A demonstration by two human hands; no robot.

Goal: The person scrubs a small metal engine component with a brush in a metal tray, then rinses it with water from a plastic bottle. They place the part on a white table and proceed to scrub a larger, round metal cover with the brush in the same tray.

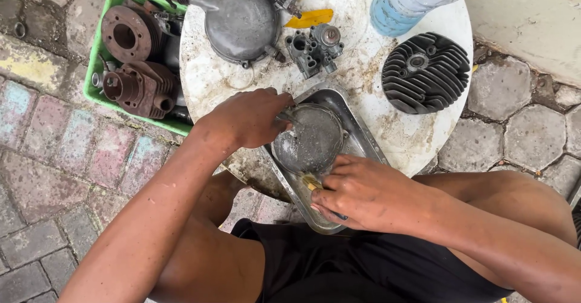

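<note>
An outdoor repair spot: engine parts (pixel 315 49) on a stained round table (pixel 375 127), rusty cylinders crated (pixel 97 61) on paving stones (pixel 54 158).

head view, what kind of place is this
Probably an outdoor, makeshift engine repair spot: paving stones underfoot, a finned cylinder head and carburetor on a stained round table, rusty cylinders in a green crate.

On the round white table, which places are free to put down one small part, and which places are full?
On the table, bare patches lie between the carburettor and the finned cylinder head, and between that head and the metal tray. The far rim is crowded: round grey cover, yellow piece, bottle. Both hands fill the tray.
</note>
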